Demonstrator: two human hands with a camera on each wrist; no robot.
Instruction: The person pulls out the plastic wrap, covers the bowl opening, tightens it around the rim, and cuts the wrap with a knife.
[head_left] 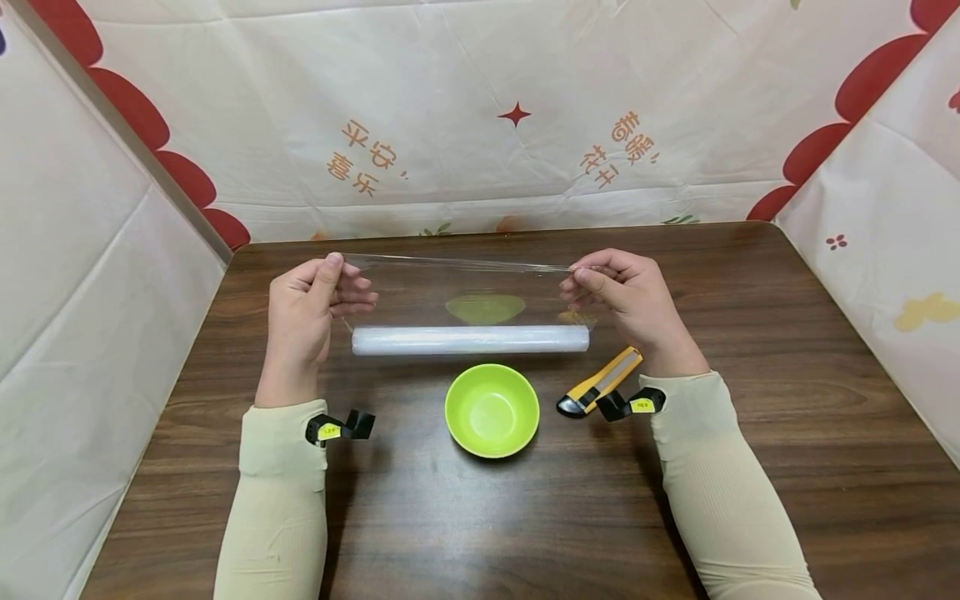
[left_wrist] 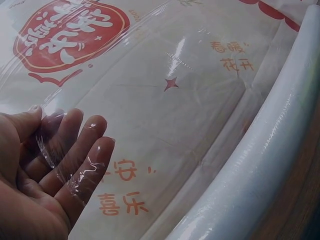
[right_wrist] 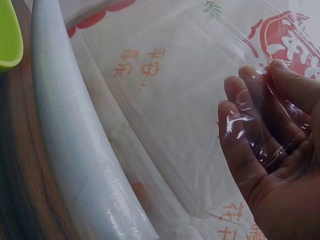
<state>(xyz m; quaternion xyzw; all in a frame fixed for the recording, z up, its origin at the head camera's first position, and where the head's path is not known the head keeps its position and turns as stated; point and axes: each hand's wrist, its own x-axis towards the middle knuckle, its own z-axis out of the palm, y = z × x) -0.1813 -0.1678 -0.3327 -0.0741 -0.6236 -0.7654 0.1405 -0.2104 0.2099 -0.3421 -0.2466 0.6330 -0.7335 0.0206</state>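
Note:
In the head view a roll of cling film [head_left: 471,340] lies crosswise on the table behind a green bowl [head_left: 492,411]. A clear sheet of film [head_left: 420,279] runs from the roll to both hands, stretched between them. My left hand [head_left: 303,308] pinches the sheet's left corner between thumb and index finger. At the opposite corner, my right hand [head_left: 633,296] pinches the film the same way. Both wrist views show the other fingers [left_wrist: 82,155] behind the transparent film, loosely spread. Beside the bowl, near the right wrist, lies a yellow utility knife [head_left: 600,383].
The brown wooden table [head_left: 465,533] fills the area in front. A pale printed cloth [head_left: 450,108] hangs behind it, with more cloth along both sides. Black wrist devices [head_left: 330,429] sit on both sleeves, the right one overlapping the knife in the head view.

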